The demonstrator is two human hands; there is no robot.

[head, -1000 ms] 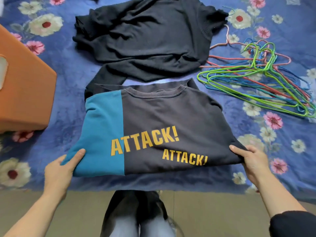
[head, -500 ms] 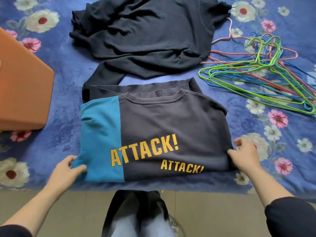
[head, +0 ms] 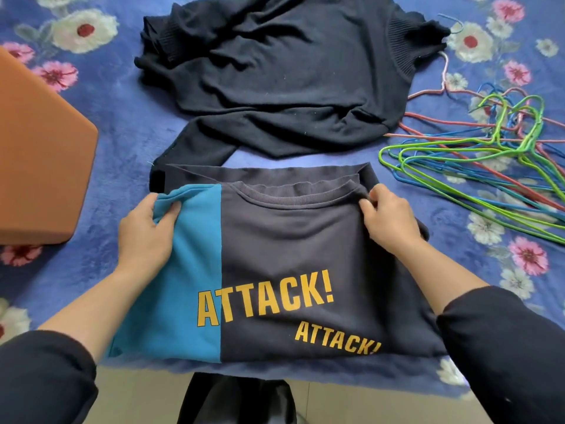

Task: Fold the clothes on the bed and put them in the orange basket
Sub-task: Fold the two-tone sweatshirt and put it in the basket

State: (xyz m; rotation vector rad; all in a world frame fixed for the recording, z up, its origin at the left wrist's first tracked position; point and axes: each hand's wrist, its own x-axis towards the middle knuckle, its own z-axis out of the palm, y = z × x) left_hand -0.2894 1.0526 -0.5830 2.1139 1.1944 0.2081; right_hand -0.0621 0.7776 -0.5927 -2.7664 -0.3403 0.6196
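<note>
A blue flowered blanket (head: 122,142) covers the bed and runs out past both sets of fingers on every side but the near one, where its edge ends below the wrists. A black sweater (head: 290,71) lies crumpled and unfolded on it, well beyond the fingertips, with one sleeve trailing down toward the left fingers. Just short of it, under both hands, lies the partly folded sweatshirt (head: 290,240), dark grey with a blue panel on the left and yellow "ATTACK!" lettering nearer the wrists than the fingers. Its ribbed collar runs between the two sets of fingers. The orange basket (head: 39,166) stands on the blanket, out to the left of the left fingers and apart from them; only its outer wall shows. A tangle of green, blue and red wire hangers (head: 489,166) lies to the right of the right fingers and a little beyond them. The left hand (head: 143,231) grips the sweatshirt's far blue corner, with its thumb (head: 169,214) pressed on top and the cloth bunched beneath it. The right hand (head: 388,218) pinches the far grey corner just beside the collar, its fingertips (head: 367,206) curled together on the fabric.
</note>
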